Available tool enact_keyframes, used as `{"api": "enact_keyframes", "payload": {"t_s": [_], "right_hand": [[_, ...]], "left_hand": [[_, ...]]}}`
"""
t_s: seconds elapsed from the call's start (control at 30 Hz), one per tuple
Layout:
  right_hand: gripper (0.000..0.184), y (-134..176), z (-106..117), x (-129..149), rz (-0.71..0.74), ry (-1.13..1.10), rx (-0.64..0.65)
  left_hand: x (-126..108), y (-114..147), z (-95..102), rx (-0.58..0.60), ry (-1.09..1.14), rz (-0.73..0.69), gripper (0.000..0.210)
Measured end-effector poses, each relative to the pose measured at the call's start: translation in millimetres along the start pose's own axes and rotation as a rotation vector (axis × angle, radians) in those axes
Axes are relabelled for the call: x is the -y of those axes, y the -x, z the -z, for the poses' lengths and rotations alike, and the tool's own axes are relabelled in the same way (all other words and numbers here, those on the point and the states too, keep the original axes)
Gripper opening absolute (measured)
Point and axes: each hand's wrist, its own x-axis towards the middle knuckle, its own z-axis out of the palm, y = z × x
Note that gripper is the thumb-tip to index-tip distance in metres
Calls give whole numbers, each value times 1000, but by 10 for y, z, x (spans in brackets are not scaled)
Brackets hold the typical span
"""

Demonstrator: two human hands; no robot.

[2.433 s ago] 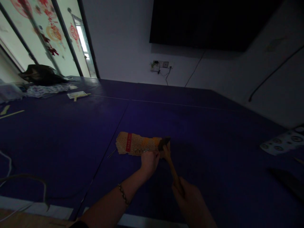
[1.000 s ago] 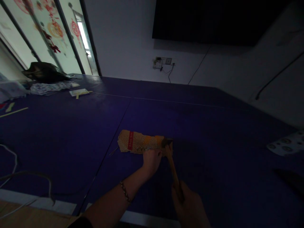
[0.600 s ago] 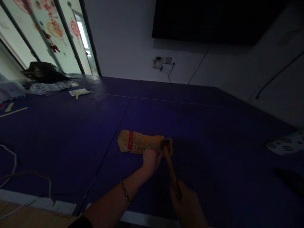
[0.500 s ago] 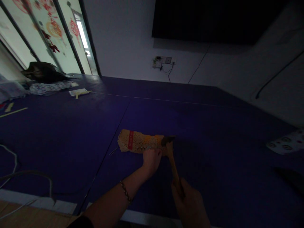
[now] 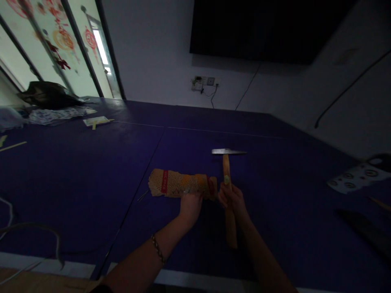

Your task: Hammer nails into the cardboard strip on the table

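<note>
Beneath a black flat panel (image 5: 259,30) cropped by the head view's top edge, a ragged tan dotted strip (image 5: 174,185) with red bands lies on a seamed purple surface (image 5: 275,179). The left hand (image 5: 190,208) rests at its near edge, fingertips hidden, grip impossible to tell; the right hand (image 5: 234,199) has its grip closed around a wooden-handled metal hammer (image 5: 226,166).

Braided-looking bracelet (image 5: 158,248) on left forearm (image 5: 139,262); dark sleeve edge (image 5: 102,289).
</note>
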Motion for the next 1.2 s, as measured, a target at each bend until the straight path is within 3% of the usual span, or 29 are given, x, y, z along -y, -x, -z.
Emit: {"api": "enact_keyframes", "payload": {"t_s": [0.23, 0.33, 0.43, 0.5, 0.6, 0.7, 0.77, 0.9, 1.2], "right_hand": [[31, -103, 196, -201, -49, -87, 26], [32, -122, 243, -186, -71, -120, 53], [29, -103, 256, -163, -87, -156, 67], [25, -78, 252, -154, -96, -178, 70], [21, -47, 244, -146, -123, -200, 78], [21, -39, 254, -147, -159, -210, 84], [20, -50, 275, -159, -176, -213, 87], [25, -107, 348, -209, -208, -202, 113], [26, -139, 396, -243, -191, -197, 133]], "left_hand": [[-28, 135, 126, -11, -30, -49, 26], [-9, 331, 227, -25, -13, -149, 24], [193, 597, 374, -84, 35, -215, 23], [445, 755, 521, -152, 39, -137, 24], [893, 876, 805, -217, -17, 119, 24], [1243, 831, 1055, -167, -122, 352, 23], [1367, 737, 1141, -66, -164, 375, 21], [1433, 547, 1119, 75, -148, 372, 17], [1571, 431, 973, 105, -34, 454, 15]]}}
